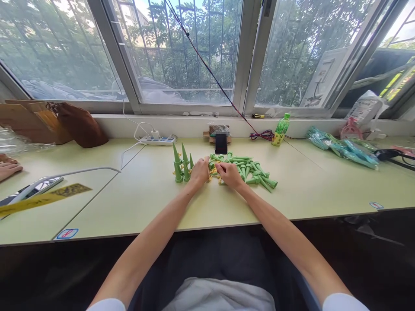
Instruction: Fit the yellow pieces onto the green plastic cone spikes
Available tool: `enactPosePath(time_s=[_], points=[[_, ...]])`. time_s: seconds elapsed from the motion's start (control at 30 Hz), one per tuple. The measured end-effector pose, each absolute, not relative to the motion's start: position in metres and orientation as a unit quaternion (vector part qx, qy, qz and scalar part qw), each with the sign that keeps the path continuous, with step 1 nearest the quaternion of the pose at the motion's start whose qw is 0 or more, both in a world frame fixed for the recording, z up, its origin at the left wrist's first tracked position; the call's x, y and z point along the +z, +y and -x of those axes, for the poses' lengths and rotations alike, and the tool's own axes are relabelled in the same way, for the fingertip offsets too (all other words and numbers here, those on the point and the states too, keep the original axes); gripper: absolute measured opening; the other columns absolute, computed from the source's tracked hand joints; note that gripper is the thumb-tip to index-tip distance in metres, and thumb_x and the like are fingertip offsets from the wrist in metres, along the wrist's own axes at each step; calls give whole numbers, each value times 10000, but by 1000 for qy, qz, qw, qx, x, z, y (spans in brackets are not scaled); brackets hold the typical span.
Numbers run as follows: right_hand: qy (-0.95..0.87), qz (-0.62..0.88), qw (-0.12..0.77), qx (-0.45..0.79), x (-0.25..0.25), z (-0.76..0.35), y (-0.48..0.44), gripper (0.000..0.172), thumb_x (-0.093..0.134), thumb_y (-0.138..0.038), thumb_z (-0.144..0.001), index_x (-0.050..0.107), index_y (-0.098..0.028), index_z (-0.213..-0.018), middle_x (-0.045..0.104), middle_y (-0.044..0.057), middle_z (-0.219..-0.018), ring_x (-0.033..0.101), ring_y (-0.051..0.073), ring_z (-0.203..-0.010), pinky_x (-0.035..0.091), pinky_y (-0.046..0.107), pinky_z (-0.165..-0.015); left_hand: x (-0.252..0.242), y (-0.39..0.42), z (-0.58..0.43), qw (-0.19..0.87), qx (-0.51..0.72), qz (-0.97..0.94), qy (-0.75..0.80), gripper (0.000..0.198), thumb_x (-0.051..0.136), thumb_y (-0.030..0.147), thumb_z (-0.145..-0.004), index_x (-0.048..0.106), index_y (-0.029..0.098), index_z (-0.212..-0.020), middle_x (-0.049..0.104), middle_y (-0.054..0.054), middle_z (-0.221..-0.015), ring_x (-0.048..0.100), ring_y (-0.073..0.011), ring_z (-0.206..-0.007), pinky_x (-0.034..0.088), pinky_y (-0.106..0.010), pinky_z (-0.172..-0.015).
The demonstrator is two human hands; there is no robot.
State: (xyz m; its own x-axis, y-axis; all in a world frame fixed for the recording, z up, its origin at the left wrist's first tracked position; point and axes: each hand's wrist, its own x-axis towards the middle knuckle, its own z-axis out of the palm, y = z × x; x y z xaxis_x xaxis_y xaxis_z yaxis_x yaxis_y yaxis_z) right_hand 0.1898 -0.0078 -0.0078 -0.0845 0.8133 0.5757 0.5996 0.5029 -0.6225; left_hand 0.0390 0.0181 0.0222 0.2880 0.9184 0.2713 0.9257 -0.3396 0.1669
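My left hand (pixel 200 171) and my right hand (pixel 229 173) rest close together on the pale green table (pixel 149 194), fingers curled around small yellow pieces (pixel 214 172) between them. What exactly each hand pinches is too small to make out. A pile of green cone-shaped spikes (pixel 254 169) lies flat just right of and behind my right hand. Three green spikes (pixel 182 166) stand upright just left of my left hand.
A dark phone (pixel 221 142) stands behind the pile, a white power strip (pixel 158 139) to its left, a green bottle (pixel 281 129) to its right. Teal packets (pixel 343 149) lie far right. Another person's hand (pixel 8 169) and a brown bag (pixel 79 124) are at far left.
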Motion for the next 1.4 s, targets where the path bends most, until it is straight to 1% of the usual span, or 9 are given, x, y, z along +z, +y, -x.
enactPosePath(time_s=[0.17,0.3,0.43,0.7,0.8,1.0,1.2,1.3,1.4], points=[[-730,484,468,116,-7,-190,-9,504,385,-534,-982,392,-210,-597,437,-15,-536,367,121,-532,282,281,-572,22,18,-40,20,-167,799,-578,336,437,131,-952,579,162,-1255,641,-157,-1096,674,-263,-965,480,-313,-740],[-731,487,464,114,-9,-190,-7,512,387,-543,-980,405,-207,-593,456,-7,-547,363,125,-549,286,284,-573,22,16,-40,19,-170,806,-567,330,443,155,-966,566,182,-1271,614,-155,-1140,682,-266,-960,484,-321,-732],[-735,480,464,118,-9,-191,-7,508,387,-535,-983,419,-205,-598,485,2,-563,379,127,-559,292,282,-578,23,13,-38,15,-200,799,-566,369,433,127,-960,529,189,-1311,604,-152,-1152,690,-263,-956,491,-320,-740],[-737,484,454,131,-7,-190,-9,501,387,-528,-981,440,-204,-603,517,7,-574,416,128,-557,308,279,-588,24,10,-33,3,-292,767,-571,529,405,39,-923,383,149,-1440,627,-162,-1160,688,-247,-963,505,-326,-806],[-737,479,457,134,-7,-190,-9,496,392,-518,-984,453,-202,-607,508,2,-569,420,126,-555,311,279,-589,24,9,-33,11,-295,765,-572,526,404,15,-904,428,145,-1413,621,-157,-1153,691,-237,-917,506,-318,-793],[-741,485,446,133,-7,-191,-8,496,401,-512,-986,470,-201,-606,552,12,-594,435,129,-562,320,279,-594,26,9,-32,40,-311,756,-574,467,411,-11,-852,578,167,-1249,546,-152,-1270,684,-209,-848,523,-317,-751],[-730,493,459,116,-7,-190,-9,460,408,-504,-980,457,-211,-628,473,-10,-567,374,132,-558,301,276,-583,26,8,-31,39,-381,746,-545,406,400,22,-896,573,181,-1227,507,-151,-1372,656,-180,-808,533,-340,-780],[-727,500,461,100,-7,-191,-9,431,424,-492,-973,469,-214,-648,478,-8,-567,360,135,-550,300,277,-585,23,8,-34,17,-406,768,-495,304,402,106,-958,581,187,-1190,549,-135,-1318,653,-175,-827,529,-333,-810],[-726,497,466,95,-5,-191,-10,409,437,-478,-967,480,-211,-659,530,7,-590,392,141,-552,312,278,-597,18,6,-40,-21,-367,806,-464,244,455,146,-953,607,179,-1142,614,-119,-1206,661,-199,-907,524,-324,-842]])
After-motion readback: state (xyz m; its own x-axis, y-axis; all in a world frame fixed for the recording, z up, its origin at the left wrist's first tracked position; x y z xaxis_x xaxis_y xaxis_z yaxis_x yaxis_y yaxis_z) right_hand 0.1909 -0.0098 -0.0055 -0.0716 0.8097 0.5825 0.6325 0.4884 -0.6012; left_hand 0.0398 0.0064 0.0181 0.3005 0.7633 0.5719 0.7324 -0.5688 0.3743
